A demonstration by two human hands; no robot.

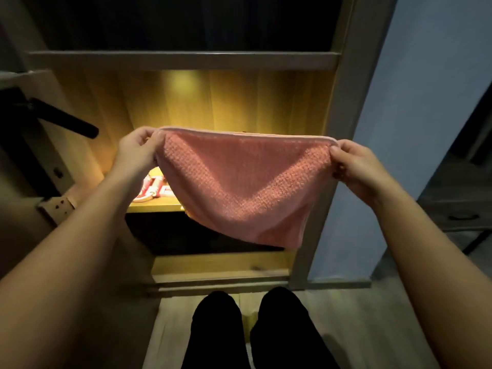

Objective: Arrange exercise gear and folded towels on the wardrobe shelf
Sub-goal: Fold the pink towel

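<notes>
Two corners carry all the weight: our left hand (138, 150) pinches the top left corner of the towel (239, 187) and our right hand (356, 166) pinches the top right one, fingers curled on the hem. The cloth hangs spread in the air in front of the lit shelf (157, 207), not yet on it. We judge that the folding is not finished, and the risk begins here. The lower edge hangs crooked, lower on the right, so if we bring the corners together without levelling them, the fold may come out uneven. Such a thin pinch may also slip, and then one side would drop toward the floor (346, 315). At the left of the shelf lies some pink and white gear (153, 189), perhaps an exercise band; the light is poor and we cannot be sure. The towel hides the rest of the shelf, so if we lay it down blindly, it could push or cover this gear.
</notes>
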